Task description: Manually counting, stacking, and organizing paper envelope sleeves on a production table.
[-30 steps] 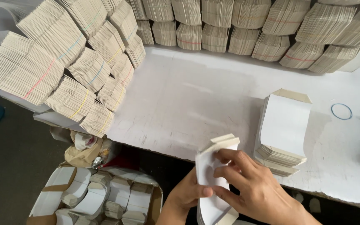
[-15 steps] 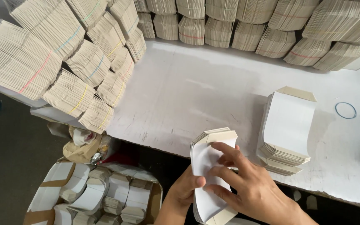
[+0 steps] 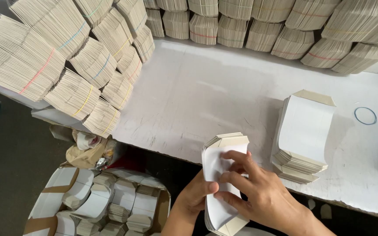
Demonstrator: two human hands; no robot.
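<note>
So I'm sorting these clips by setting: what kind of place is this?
Probably a small paper-goods or envelope-packing workshop. Banded bundles of flat paper blanks are piled along a scuffed white worktable, a loose stack sits on it, and both hands hold another stack above a full carton.

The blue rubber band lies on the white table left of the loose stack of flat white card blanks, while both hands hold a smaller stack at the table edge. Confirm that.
Not quite: the head view shows the blue rubber band lying on the white table right of the loose stack of flat white card blanks, not left. Both the left hand and right hand do hold the smaller stack at the table edge.
</note>
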